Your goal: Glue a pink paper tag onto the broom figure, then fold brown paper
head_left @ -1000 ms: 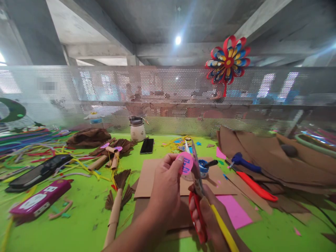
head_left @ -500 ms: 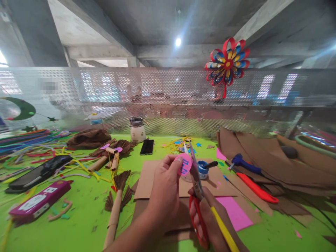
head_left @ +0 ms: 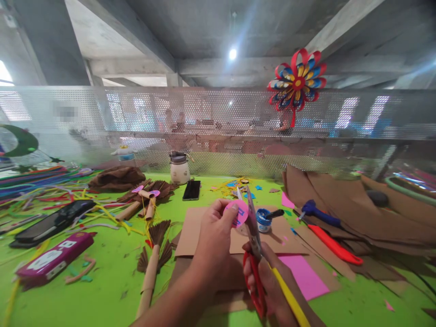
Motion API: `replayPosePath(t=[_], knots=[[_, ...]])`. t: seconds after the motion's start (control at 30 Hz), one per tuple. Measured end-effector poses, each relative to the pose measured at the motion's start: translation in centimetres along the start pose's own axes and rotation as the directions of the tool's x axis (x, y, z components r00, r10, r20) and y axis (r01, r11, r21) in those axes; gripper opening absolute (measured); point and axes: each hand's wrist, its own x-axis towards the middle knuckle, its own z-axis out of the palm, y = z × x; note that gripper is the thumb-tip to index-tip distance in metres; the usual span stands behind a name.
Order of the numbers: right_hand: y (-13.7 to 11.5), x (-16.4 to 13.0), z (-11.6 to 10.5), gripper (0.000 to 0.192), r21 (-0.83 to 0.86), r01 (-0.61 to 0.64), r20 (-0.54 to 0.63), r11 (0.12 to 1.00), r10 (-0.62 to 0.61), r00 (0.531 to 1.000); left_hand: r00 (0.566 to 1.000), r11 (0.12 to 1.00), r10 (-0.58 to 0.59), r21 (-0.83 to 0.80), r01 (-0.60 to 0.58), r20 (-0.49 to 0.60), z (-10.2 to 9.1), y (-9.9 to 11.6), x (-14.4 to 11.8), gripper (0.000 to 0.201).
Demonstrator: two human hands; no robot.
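Gripping the scissors (head_left: 255, 245) by their red and yellow handles, the right hand (head_left: 272, 290) has its fingers closed around them, and the blades point away from the person, with tips a little apart. To its left, the left hand (head_left: 216, 231) pinches a pink disc (head_left: 236, 214) between thumb and fingers. The disc, which carries blue marks, is just beside the blades, above the tan card (head_left: 197, 229); whether a blade touches its edge, I cannot tell.

At the near left, a brown tube (head_left: 150, 272) with pleated paper lies on the green table (head_left: 112, 304). Farther left lies a purple box (head_left: 56, 259), and behind it a black case (head_left: 52, 222). Near the right hand, on its right side, is a pink sheet (head_left: 308, 277).

Beyond the hands, on the card, stands a blue paint pot (head_left: 263, 221) with a black handle across its rim. To the right, a red handle (head_left: 337, 245) lies near folded brown paper (head_left: 330, 200). Farther back are a phone (head_left: 191, 190) and a pale jar (head_left: 179, 170). Behind everything on the table stands a perforated screen (head_left: 218, 111), and a paper flower (head_left: 298, 82) shows high at right.
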Motion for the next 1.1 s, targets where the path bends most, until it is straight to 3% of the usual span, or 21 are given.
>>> replayPosePath(t=[0.3, 1.1], knots=[[1.4, 0.9, 0.2, 0.072, 0.187, -0.092, 0.06, 0.978, 0.082, 0.995, 1.0, 0.994, -0.002, 0.113, -0.001, 0.022, 0.1, 0.6, -0.1, 0.012], [1.4, 0.9, 0.4, 0.067, 0.195, -0.055, 0.017, 0.979, 0.053, 0.998, 0.999, 0.985, 0.022, 0.172, -0.029, 0.04, 0.2, 1.1, -0.4, 0.009]])
